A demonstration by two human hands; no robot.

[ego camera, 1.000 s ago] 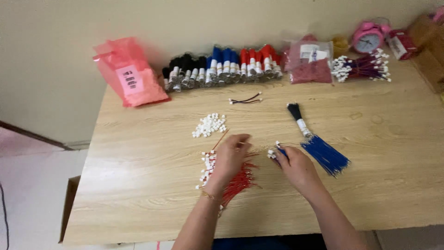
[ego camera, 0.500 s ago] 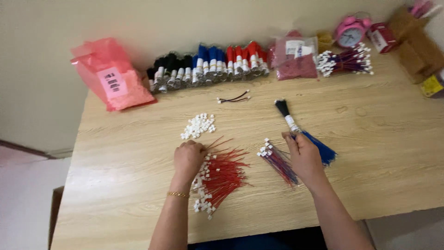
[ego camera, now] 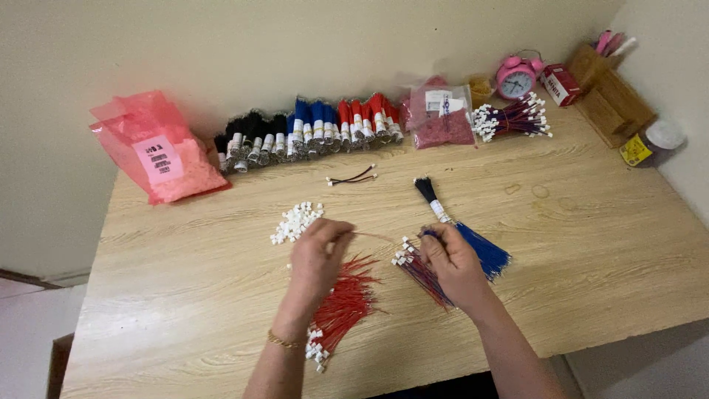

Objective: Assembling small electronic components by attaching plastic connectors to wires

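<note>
My left hand (ego camera: 319,258) hovers over a fan of red wires with white connectors (ego camera: 341,307) and pinches one thin wire (ego camera: 373,236) that runs toward my right hand. My right hand (ego camera: 452,264) rests on a bunch of mixed red and blue wires with white plugs (ego camera: 413,264), fingers curled on them. A bundle of blue wires (ego camera: 480,247) with a black bound end lies just right of that hand. A small heap of loose white connectors (ego camera: 295,220) sits above my left hand.
Along the wall stand rows of black, blue and red wire bundles (ego camera: 310,129), a pink plastic bag (ego camera: 159,155), a bag of red parts (ego camera: 442,117), finished wires (ego camera: 513,120), a pink alarm clock (ego camera: 515,75) and a wooden holder (ego camera: 609,92). One short cable (ego camera: 353,177) lies mid-table.
My left hand has lifted from the red wires and now pinches a single wire stretched toward my right hand. The right hand stays on the mixed bunch.
</note>
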